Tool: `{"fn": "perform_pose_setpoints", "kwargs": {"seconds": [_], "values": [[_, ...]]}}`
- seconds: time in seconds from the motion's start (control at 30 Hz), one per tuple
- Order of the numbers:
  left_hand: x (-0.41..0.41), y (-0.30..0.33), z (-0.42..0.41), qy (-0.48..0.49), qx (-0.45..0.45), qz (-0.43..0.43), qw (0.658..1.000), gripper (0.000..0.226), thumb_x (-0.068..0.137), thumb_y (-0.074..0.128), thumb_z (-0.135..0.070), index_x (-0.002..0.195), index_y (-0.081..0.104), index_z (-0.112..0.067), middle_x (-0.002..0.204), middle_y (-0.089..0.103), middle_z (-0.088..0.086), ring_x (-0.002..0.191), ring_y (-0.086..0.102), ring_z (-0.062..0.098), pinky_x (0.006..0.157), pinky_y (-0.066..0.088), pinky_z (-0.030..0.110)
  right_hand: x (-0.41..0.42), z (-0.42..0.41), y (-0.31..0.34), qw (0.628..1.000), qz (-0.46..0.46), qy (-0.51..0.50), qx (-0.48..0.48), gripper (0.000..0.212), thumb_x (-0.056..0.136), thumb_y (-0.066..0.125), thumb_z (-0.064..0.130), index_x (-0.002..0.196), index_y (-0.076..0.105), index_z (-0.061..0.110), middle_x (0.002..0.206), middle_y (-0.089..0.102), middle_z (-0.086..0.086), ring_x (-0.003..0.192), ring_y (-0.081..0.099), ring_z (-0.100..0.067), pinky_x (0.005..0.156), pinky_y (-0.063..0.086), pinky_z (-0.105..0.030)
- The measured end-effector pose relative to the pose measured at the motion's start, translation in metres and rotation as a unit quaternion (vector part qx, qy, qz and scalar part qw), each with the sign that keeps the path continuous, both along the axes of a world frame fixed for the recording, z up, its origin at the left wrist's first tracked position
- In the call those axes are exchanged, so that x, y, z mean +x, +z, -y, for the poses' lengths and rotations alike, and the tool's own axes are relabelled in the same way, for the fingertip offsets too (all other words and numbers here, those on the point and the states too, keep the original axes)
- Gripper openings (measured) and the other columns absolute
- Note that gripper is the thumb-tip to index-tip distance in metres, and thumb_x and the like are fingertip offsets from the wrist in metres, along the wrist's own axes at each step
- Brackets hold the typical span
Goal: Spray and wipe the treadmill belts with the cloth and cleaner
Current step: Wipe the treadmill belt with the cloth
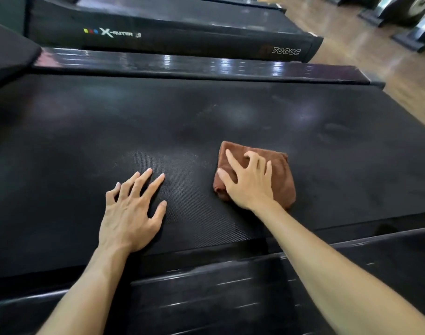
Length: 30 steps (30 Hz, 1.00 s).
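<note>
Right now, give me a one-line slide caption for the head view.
Right hand presses a folded brown terry cloth on the black textured treadmill belt; left hand rests flat beside it.

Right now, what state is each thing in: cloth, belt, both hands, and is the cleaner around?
Cloth: brown, folded, flat on belt.
Belt: black, smudged.
Right hand: pressing on cloth, fingers partly curled.
Left hand: flat on belt, fingers spread.
Cleaner: not in view.
</note>
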<state>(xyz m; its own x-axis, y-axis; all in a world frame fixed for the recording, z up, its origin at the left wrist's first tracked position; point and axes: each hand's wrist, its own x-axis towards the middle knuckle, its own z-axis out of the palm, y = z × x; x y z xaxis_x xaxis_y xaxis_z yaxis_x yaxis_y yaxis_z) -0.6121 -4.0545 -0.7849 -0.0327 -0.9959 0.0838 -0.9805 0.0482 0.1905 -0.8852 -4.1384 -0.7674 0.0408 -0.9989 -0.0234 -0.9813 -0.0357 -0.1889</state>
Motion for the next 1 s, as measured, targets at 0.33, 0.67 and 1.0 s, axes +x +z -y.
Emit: {"fn": "perform_pose_setpoints", "kwargs": {"seconds": [0.33,0.67,1.0], "values": [[0.000,-0.003,0.002,-0.005,0.002,0.007,1.000,0.069,0.093,0.020,-0.062,0.159,0.027,-0.042,0.167,0.022,-0.012,0.155,0.015,0.015,0.122,0.015,0.046,-0.019,0.042,0.003,0.995,-0.015,-0.086,0.046,0.059,0.104,0.019,0.065,0.161,0.015,0.049,0.165,0.014,-0.007,0.154,0.009,-0.031,0.126,-0.002,-0.059],[0.001,-0.002,0.002,0.002,0.009,0.010,1.000,0.070,0.093,0.018,-0.062,0.160,0.023,-0.042,0.168,0.018,-0.012,0.156,0.011,0.015,0.123,0.014,0.045,-0.023,-0.027,-0.001,0.997,-0.016,0.081,-0.006,0.062,0.098,0.025,0.072,0.156,0.031,0.053,0.154,0.027,0.000,0.144,0.023,-0.024,0.126,0.009,-0.052],[-0.002,0.002,-0.002,0.003,0.020,-0.004,1.000,0.070,0.091,0.022,-0.063,0.158,0.028,-0.042,0.166,0.023,-0.011,0.155,0.014,0.016,0.122,0.014,0.046,0.003,-0.016,-0.001,0.995,-0.010,0.095,-0.006,0.062,0.101,0.025,0.068,0.159,0.025,0.049,0.160,0.021,-0.001,0.151,0.014,-0.023,0.127,-0.001,-0.055]]}}
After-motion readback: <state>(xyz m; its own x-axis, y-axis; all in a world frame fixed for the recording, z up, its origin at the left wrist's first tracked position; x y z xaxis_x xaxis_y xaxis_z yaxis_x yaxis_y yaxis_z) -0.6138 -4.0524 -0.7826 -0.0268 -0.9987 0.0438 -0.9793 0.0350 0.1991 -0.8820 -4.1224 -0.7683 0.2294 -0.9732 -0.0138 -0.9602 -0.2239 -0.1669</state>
